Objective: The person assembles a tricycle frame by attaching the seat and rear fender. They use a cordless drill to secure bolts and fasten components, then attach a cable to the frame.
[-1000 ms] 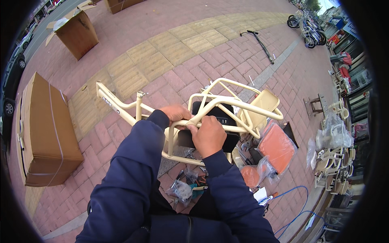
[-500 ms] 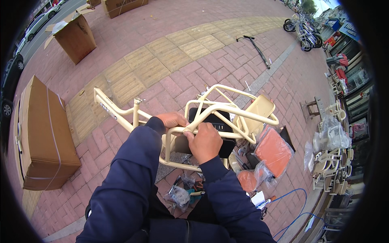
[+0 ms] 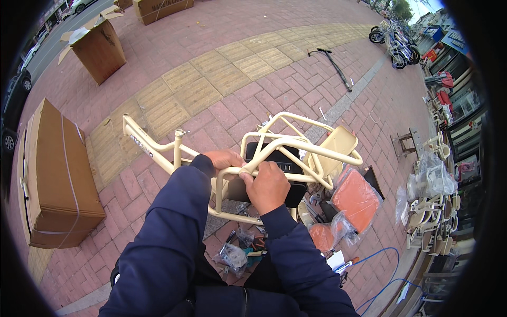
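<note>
A cream tubular bicycle frame [image 3: 289, 141] lies across the middle in front of me, its long front tube pointing to the far left. My left hand [image 3: 224, 159] is closed around the tubing near a welded joint. Just right of it, my right hand [image 3: 268, 185] grips the same joint, thumb against the tube and fingers curled over it. Both hands hide anything small between them. Black flat parts [image 3: 277, 158] show under and behind the tubes. A cream panel [image 3: 340, 141] sits at the frame's right end.
Cardboard boxes [image 3: 68, 185] stand at the left. A floor pump [image 3: 335, 68] lies on the paving ahead. Plastic-wrapped orange cushions [image 3: 356, 198], bagged parts [image 3: 232, 256] and a blue hose [image 3: 393, 269] lie nearby. Cream parts [image 3: 430, 211] are piled at the right; bikes [image 3: 398, 45] stand beyond.
Both hands and the frame stay almost exactly where they were. Cars on the road at the far left have shifted.
</note>
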Demonstrator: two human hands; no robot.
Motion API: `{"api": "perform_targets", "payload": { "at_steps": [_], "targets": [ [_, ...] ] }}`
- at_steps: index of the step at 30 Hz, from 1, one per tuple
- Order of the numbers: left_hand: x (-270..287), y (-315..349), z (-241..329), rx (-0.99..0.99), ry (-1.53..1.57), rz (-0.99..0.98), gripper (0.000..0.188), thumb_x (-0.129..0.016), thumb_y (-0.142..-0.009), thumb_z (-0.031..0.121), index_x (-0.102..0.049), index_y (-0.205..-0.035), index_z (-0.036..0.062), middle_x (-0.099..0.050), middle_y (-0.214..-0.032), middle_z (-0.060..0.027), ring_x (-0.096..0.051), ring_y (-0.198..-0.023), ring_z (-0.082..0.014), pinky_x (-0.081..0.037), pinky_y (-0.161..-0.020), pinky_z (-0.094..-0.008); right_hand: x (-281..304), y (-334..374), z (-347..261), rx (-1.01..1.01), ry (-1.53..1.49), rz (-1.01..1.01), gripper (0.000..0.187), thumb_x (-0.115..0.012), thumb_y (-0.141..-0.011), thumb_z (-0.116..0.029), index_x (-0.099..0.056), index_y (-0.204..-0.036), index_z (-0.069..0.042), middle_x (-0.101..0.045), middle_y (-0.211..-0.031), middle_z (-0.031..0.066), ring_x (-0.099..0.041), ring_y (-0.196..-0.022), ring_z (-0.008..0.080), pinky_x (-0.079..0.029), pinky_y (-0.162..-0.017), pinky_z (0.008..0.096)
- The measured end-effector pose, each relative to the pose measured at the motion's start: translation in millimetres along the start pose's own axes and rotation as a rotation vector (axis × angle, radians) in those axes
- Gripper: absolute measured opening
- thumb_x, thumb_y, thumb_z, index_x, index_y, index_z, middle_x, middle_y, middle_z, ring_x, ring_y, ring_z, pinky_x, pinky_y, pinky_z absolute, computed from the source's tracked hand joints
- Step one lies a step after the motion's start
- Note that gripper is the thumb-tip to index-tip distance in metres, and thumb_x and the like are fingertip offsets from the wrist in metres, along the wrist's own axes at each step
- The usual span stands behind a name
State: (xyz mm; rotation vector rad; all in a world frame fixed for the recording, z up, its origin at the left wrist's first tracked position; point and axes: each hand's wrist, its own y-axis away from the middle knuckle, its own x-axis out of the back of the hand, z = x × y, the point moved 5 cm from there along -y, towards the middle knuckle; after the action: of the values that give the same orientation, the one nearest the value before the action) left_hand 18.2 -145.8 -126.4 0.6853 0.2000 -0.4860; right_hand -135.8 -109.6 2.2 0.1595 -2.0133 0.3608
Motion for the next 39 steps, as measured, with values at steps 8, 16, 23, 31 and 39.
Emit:
{"api": "perform_targets", "payload": {
  "at_steps": [8,16,23,31,39],
  "targets": [
    [-5.4,-4.9,6.5,0.016,-0.052,0.026,0.026,-0.067,-0.093,0.025,-0.069,-0.101,0.0011,-0.066,-0.076,-0.0017,-0.059,-0.058,-0.0077,-0.047,-0.047,-0.0230,-0.7,0.9,0.1,0.002,0.000,0.007,0.039,-0.083,-0.072,-0.035,-0.064,-0.086,-0.004,-0.063,-0.086,0.0128,-0.065,-0.080,0.0346,-0.051,-0.067,0.0462],
    [-4.7,10.7,9.4,-0.032,0.062,0.069,0.026,-0.063,-0.096,0.026,-0.070,-0.101,0.0016,-0.068,-0.084,-0.0036,-0.063,-0.066,-0.0104,-0.052,-0.053,-0.0243,-1.5,0.0,0.2,0.013,0.010,-0.012,0.039,-0.082,-0.073,-0.035,-0.062,-0.085,-0.005,-0.060,-0.087,0.0109,-0.064,-0.084,0.0319,-0.052,-0.065,0.0452],
    [-12.6,41.3,33.8,-0.153,-0.520,0.045,0.036,-0.052,-0.101,0.032,-0.065,-0.125,0.0093,-0.070,-0.096,-0.0037,-0.063,-0.083,-0.0111,-0.053,-0.073,-0.0270,-1.6,-1.1,2.3,0.002,0.008,-0.006,0.038,-0.083,-0.071,-0.034,-0.064,-0.086,-0.005,-0.063,-0.085,0.0118,-0.065,-0.079,0.0337,-0.051,-0.066,0.0453],
    [-24.2,60.9,36.9,-0.134,-0.889,0.237,0.049,-0.068,-0.084,0.014,-0.062,-0.132,0.0110,-0.072,-0.104,-0.0141,-0.066,-0.088,-0.0227,-0.050,-0.081,-0.0343,-1.1,-1.1,1.9,-0.010,0.026,-0.033,0.037,-0.082,-0.073,-0.035,-0.063,-0.085,-0.005,-0.062,-0.088,0.0109,-0.065,-0.085,0.0320,-0.052,-0.067,0.0448],
    [-37.5,65.5,43.9,-0.311,-0.860,0.309,0.045,-0.076,-0.080,0.017,-0.066,-0.122,0.0062,-0.072,-0.098,-0.0174,-0.068,-0.085,-0.0267,-0.052,-0.079,-0.0348,-1.1,-1.4,0.8,-0.024,0.040,-0.045,0.037,-0.081,-0.074,-0.034,-0.063,-0.086,-0.005,-0.062,-0.089,0.0110,-0.065,-0.087,0.0319,-0.052,-0.068,0.0451]
  ]
}}
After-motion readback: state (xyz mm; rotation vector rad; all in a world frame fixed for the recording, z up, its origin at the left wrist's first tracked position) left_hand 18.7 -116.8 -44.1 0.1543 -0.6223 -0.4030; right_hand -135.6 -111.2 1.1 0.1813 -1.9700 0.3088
